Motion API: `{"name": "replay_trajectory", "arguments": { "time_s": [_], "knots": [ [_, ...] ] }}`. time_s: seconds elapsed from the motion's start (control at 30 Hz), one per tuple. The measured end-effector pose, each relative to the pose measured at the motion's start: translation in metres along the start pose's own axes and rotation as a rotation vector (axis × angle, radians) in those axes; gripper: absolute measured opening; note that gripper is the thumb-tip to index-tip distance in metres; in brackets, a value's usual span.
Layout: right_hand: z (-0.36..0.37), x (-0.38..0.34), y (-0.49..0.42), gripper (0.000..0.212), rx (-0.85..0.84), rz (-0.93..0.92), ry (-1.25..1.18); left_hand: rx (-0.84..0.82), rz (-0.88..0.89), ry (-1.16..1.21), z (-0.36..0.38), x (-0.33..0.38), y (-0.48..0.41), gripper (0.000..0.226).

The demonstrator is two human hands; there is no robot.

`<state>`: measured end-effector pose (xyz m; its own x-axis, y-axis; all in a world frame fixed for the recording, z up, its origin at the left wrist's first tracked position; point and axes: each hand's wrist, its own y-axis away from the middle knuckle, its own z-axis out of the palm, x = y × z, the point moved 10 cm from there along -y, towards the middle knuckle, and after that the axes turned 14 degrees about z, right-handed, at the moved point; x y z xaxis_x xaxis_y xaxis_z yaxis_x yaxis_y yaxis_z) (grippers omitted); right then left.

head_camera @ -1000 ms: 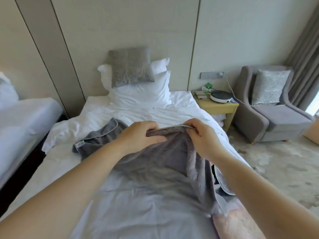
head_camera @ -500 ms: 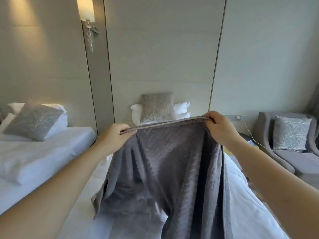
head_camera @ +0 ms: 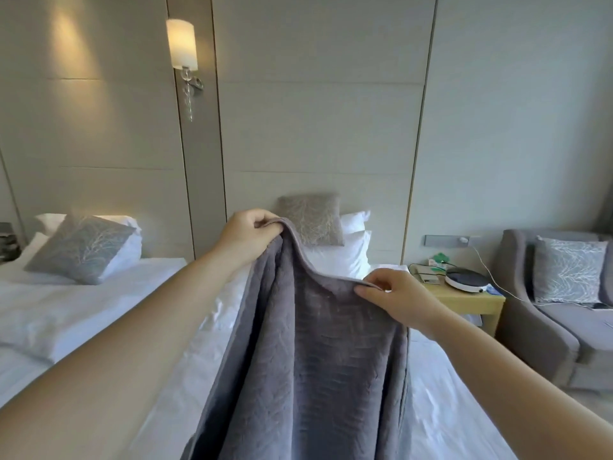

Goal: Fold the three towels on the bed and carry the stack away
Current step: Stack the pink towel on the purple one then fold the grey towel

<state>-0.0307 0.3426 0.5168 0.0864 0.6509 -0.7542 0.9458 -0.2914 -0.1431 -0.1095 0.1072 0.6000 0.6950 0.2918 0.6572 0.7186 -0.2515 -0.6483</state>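
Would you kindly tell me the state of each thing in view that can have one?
Towel: unfolded, hanging from both hands.
Left hand: grips the towel's top edge.
Right hand: pinches the top edge, lower down.
Lamp: lit.
Cushion: propped upright.

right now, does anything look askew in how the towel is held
The grey towel hangs crooked: the left hand grips its top edge higher than the right hand, so the edge slopes down rightward. Nothing else stands out.
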Motion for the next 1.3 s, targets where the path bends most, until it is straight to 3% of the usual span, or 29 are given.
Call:
{"name": "replay_trajectory", "arguments": {
  "time_s": [0.1,0.3,0.43,0.57,0.63,0.77,0.93,1.13,1.3],
  "knots": [
    [-0.004,-0.009,0.005,0.035,-0.012,0.012,-0.048,-0.086,-0.004,-0.006,0.008,0.009,-0.003,0.013],
    [-0.023,-0.015,0.014,0.006,0.094,0.053,-0.166,-0.081,-0.058,0.117,0.021,0.011,-0.005,0.013],
    [-0.009,-0.023,0.029,0.04,0.009,-0.049,-0.218,-0.093,-0.058,0.233,0.032,0.016,-0.001,0.019],
    [-0.004,-0.032,0.041,0.048,0.153,-0.162,-0.012,-0.056,-0.047,0.333,0.04,0.031,0.0,0.018],
    [-0.005,-0.035,0.045,0.043,0.272,-0.167,0.04,-0.035,-0.034,0.372,0.043,0.039,0.0,0.018],
    [-0.011,-0.048,0.05,0.01,0.431,-0.24,0.033,0.019,0.041,0.403,0.044,0.058,-0.003,0.016],
    [0.001,-0.062,0.05,0.034,0.442,-0.249,0.018,0.052,0.131,0.312,0.045,0.07,0.001,0.012],
    [0.026,-0.05,0.051,0.013,0.481,-0.235,0.265,0.225,0.145,0.283,0.018,0.067,0.0,0.011],
    [0.042,-0.011,0.051,0.013,0.454,-0.194,0.392,0.354,0.137,0.319,-0.013,0.062,-0.005,0.009]
  ]
}}
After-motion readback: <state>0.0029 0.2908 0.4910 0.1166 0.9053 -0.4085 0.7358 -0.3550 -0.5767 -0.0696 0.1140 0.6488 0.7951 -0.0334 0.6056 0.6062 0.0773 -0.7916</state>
